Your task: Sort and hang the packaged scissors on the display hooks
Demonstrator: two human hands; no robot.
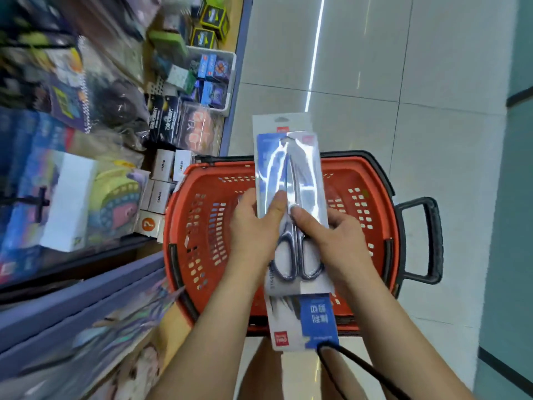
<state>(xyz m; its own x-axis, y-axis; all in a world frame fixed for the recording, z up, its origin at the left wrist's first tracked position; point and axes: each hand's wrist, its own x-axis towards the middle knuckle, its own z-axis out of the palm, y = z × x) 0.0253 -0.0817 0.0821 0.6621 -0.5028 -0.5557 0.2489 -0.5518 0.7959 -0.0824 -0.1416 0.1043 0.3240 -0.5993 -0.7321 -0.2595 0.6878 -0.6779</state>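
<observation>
Head view: the left hand (253,226) and right hand (341,243) grip a packaged pair of scissors (300,174) from either side, thumbs pressed on its clear front and fingers hidden behind. More packs (305,319) stick out beneath it at the near and far ends; their number is unclear. The stack hangs over an orange basket (202,226). The shelf goods (86,140) on the left are blurred.

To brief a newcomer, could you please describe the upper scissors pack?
Over the orange basket, the left hand and right hand hold two stacked packs. The upper pack is shorter, glossy, showing grey-handled scissors; the lower pack sticks out at both ends.
</observation>
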